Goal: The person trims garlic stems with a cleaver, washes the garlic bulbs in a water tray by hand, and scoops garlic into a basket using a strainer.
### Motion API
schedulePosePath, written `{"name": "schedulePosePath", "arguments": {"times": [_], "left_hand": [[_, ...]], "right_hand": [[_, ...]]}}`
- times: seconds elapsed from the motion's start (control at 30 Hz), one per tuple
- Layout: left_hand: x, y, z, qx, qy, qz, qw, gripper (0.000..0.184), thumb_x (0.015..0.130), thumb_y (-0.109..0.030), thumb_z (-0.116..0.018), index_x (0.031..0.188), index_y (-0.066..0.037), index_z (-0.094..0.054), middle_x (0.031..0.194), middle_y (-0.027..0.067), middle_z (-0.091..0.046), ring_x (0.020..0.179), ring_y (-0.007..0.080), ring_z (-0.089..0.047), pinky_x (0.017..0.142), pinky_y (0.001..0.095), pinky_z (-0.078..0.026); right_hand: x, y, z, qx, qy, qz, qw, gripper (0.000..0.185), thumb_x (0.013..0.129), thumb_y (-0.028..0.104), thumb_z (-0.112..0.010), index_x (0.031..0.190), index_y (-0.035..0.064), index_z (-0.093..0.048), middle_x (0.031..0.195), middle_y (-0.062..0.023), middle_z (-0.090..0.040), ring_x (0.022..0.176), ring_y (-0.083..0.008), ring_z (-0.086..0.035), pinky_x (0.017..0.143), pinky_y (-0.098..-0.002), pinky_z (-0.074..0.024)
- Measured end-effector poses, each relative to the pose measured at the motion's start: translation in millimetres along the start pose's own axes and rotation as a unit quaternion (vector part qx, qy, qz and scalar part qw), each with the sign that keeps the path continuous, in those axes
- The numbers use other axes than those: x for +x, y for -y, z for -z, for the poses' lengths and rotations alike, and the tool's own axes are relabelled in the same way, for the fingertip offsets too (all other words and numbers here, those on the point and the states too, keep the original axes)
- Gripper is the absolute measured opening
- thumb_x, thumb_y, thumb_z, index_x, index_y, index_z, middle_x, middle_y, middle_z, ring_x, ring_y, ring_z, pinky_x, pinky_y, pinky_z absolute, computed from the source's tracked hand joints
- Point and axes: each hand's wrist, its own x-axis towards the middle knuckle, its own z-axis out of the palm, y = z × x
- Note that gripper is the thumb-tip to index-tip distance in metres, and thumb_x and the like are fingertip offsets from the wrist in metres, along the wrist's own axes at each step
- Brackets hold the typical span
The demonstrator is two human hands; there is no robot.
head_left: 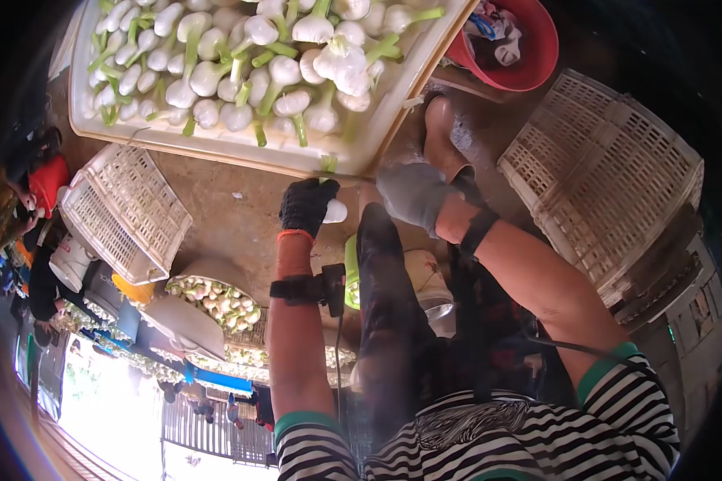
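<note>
My left hand [308,207], in a black glove, is closed round a garlic bulb [335,212]. The white bulb shows at the right of the fingers, and its green stem [328,164] pokes out above them. Beside it, to the right, my right hand [415,195] wears a grey glove and is smeared by motion. Its fingers look curled; a thin dark strip, perhaps a blade, runs from it towards the stem, too blurred to name surely. Just beyond both hands is a white tray [217,149] heaped with trimmed garlic bulbs [237,72].
A red basin [547,60] with cloths stands at the upper right. Plastic crates lie at the right [610,160] and left [124,210]. A round container of garlic [217,303] sits lower left, with a bucket [422,276] near my legs. Other people [36,180] are at the far left.
</note>
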Motion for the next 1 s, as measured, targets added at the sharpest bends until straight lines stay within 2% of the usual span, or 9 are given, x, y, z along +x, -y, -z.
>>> {"name": "schedulePosePath", "arguments": {"times": [0.2, 0.3, 0.37, 0.4, 0.47, 0.6, 0.63, 0.7, 1.0], "left_hand": [[-26, 2, -3, -0.124, 0.01, -0.013, 0.992, 0.023, 0.08, -0.023, -0.067, 0.083, -0.001, -0.069, 0.071, 0.0028, -0.064, 0.061, 0.0092, -0.056, 0.056, 0.0272, -0.045], [-50, -4, -5, -0.177, 0.043, -0.026, 0.983, 0.016, 0.083, -0.017, -0.066, 0.087, -0.002, -0.069, 0.076, 0.0008, -0.064, 0.067, 0.0063, -0.055, 0.06, 0.0245, -0.045], [-59, -6, -12, -0.195, 0.084, -0.053, 0.976, 0.015, 0.084, -0.016, -0.065, 0.089, -0.002, -0.068, 0.077, 0.0016, -0.063, 0.069, 0.0072, -0.055, 0.063, 0.0257, -0.045], [-61, -6, -19, -0.189, 0.112, -0.082, 0.972, 0.017, 0.083, -0.017, -0.066, 0.09, -0.002, -0.067, 0.076, 0.0029, -0.063, 0.068, 0.0089, -0.056, 0.063, 0.0272, -0.046], [-68, -18, -32, -0.156, 0.164, -0.124, 0.966, 0.015, 0.081, -0.017, -0.066, 0.09, -0.004, -0.066, 0.079, 0.0052, -0.062, 0.07, 0.0114, -0.058, 0.064, 0.0293, -0.046], [-64, -34, -77, -0.091, 0.183, -0.233, 0.951, 0.016, 0.08, -0.018, -0.069, 0.089, -0.006, -0.066, 0.075, 0.0078, -0.059, 0.068, 0.0175, -0.058, 0.064, 0.0307, -0.046], [-69, -58, -75, -0.1, 0.245, -0.177, 0.948, 0.017, 0.083, -0.013, -0.067, 0.095, -0.002, -0.064, 0.079, 0.0002, -0.062, 0.073, 0.0054, -0.054, 0.066, 0.025, -0.047], [-65, -68, -93, -0.094, 0.234, -0.245, 0.936, 0.02, 0.082, -0.015, -0.069, 0.096, -0.001, -0.065, 0.077, 0.0006, -0.063, 0.072, 0.0055, -0.054, 0.066, 0.0254, -0.047], [-48, -98, -134, -0.202, 0.208, -0.019, 0.957, 0.021, 0.086, -0.019, -0.063, 0.094, 0.0, -0.067, 0.079, 0.0026, -0.065, 0.071, 0.0094, -0.06, 0.065, 0.0252, -0.047]], "right_hand": [[-22, -3, 12, 0.124, -0.107, 0.073, 0.984, 0.015, 0.082, 0.019, -0.056, 0.079, 0.0053, -0.061, 0.069, -0.0146, -0.063, 0.065, -0.0337, -0.062, 0.058, -0.0425, -0.0485], [-45, -34, -20, -0.086, -0.084, 0.082, 0.989, 0.032, 0.085, 0.015, -0.055, 0.113, 0.0031, -0.05, 0.103, -0.0121, -0.057, 0.09, -0.0228, -0.059, 0.069, -0.0353, -0.0493], [-51, -41, -23, 0.142, -0.02, -0.009, 0.99, 0.035, 0.086, 0.016, -0.057, 0.118, 0.003, -0.049, 0.106, -0.0076, -0.056, 0.088, -0.0154, -0.055, 0.067, -0.0305, -0.0474], [-50, -33, -6, 0.472, -0.001, -0.098, 0.876, 0.025, 0.087, 0.018, -0.059, 0.106, 0.0038, -0.054, 0.091, -0.0044, -0.057, 0.074, -0.0138, -0.054, 0.06, -0.029, -0.0448], [-57, -19, 24, 0.741, 0.008, -0.166, 0.651, 0.018, 0.087, 0.021, -0.061, 0.094, 0.005, -0.058, 0.078, 0.0007, -0.056, 0.061, -0.0097, -0.049, 0.054, -0.0257, -0.041], [-73, -22, 48, 0.681, -0.026, -0.167, 0.712, 0.018, 0.088, 0.023, -0.061, 0.091, 0.0059, -0.058, 0.077, 0.0056, -0.052, 0.063, -0.0038, -0.045, 0.055, -0.0208, -0.0396], [-78, -25, 51, 0.623, -0.03, -0.196, 0.757, 0.019, 0.088, 0.024, -0.061, 0.09, 0.0057, -0.058, 0.075, 0.0057, -0.052, 0.063, -0.0037, -0.045, 0.055, -0.021, -0.0402], [-84, -40, 47, 0.597, -0.049, -0.232, 0.766, 0.021, 0.088, 0.026, -0.061, 0.089, 0.0051, -0.059, 0.073, 0.0052, -0.052, 0.064, -0.0035, -0.046, 0.056, -0.0214, -0.041], [-105, -136, 72, 0.554, -0.262, -0.238, 0.754, 0.02, 0.092, 0.023, -0.052, 0.099, 0.0074, -0.063, 0.078, -0.0004, -0.059, 0.07, -0.0108, -0.052, 0.066, -0.0273, -0.0447]]}}
